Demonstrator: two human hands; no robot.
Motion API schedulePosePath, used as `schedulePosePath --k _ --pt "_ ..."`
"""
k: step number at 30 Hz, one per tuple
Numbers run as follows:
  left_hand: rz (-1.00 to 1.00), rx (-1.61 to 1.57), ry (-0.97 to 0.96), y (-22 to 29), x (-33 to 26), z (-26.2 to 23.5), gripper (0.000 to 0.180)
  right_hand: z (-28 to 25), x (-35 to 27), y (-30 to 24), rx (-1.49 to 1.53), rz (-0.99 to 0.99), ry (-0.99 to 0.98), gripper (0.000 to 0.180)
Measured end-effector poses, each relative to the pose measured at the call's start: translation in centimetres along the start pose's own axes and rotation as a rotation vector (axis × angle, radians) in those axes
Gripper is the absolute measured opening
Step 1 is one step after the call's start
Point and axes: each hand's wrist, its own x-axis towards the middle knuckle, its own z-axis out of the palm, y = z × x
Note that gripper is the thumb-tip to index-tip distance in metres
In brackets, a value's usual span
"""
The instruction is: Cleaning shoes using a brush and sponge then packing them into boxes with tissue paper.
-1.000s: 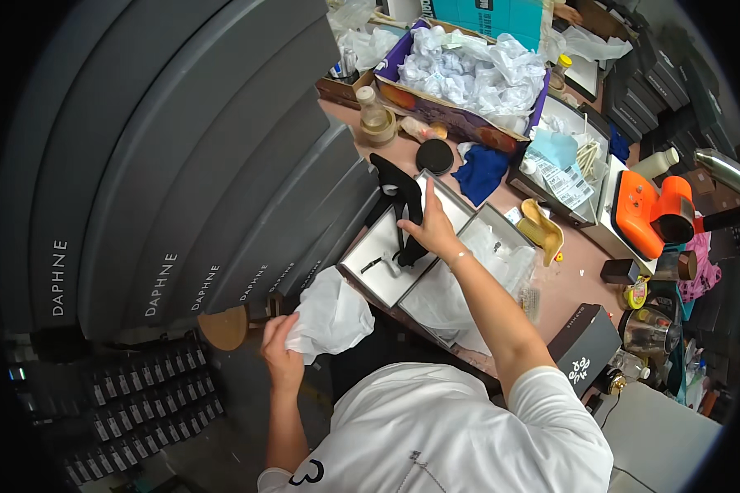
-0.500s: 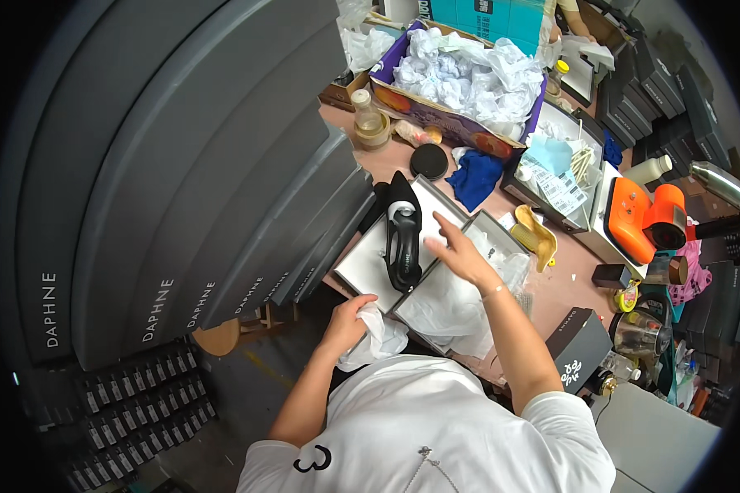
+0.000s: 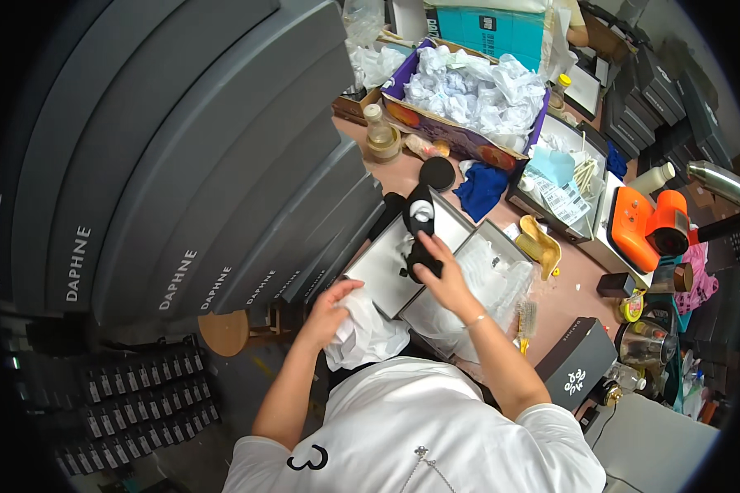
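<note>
A black shoe (image 3: 420,246) with white stuffing in its opening is tilted over the white-lined half of an open shoebox (image 3: 376,271). My right hand (image 3: 446,282) is closed on the shoe's near part, its fingers wrapped over the side. At the box's near left corner, my left hand (image 3: 327,314) holds a crumpled sheet of white tissue paper (image 3: 366,333), which hangs over the table edge. The box's other half (image 3: 483,238), to the right, contains more thin white wrapping (image 3: 469,312).
Tall stacks of dark grey shoeboxes (image 3: 214,164) crowd the left. Behind stand a purple carton (image 3: 477,141) of crumpled paper, a glass bottle (image 3: 378,131), a round black lid (image 3: 437,174) and a blue cloth (image 3: 481,193). An orange tape dispenser (image 3: 633,226) sits at right.
My right hand has come down from beside the shoe and taken hold of it; the shoe has turned and tilted. The tissue paper at my left hand has spread out more.
</note>
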Motion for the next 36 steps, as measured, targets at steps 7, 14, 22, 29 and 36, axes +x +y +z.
schedulePosePath --k 7,14,22,29,36 --pt "0.413 0.004 0.258 8.7 6.1 6.2 0.019 -15.7 -9.9 -8.5 0.882 0.140 -0.141 0.074" --pt "0.713 0.069 0.216 14.9 7.3 13.6 0.011 -18.1 -15.4 -12.4 1.036 0.140 -0.154 0.072" --pt "0.425 0.489 -0.062 11.7 -0.1 13.4 0.029 -10.9 -11.9 -6.8 1.349 0.313 0.126 0.062" --pt "0.537 0.609 -0.103 9.6 1.7 14.0 0.021 -10.0 -15.4 -1.7 1.890 0.328 0.013 0.053" --pt "0.648 0.741 -0.272 8.0 -0.1 18.0 0.033 -10.7 -15.5 -2.3 1.887 0.371 0.088 0.054"
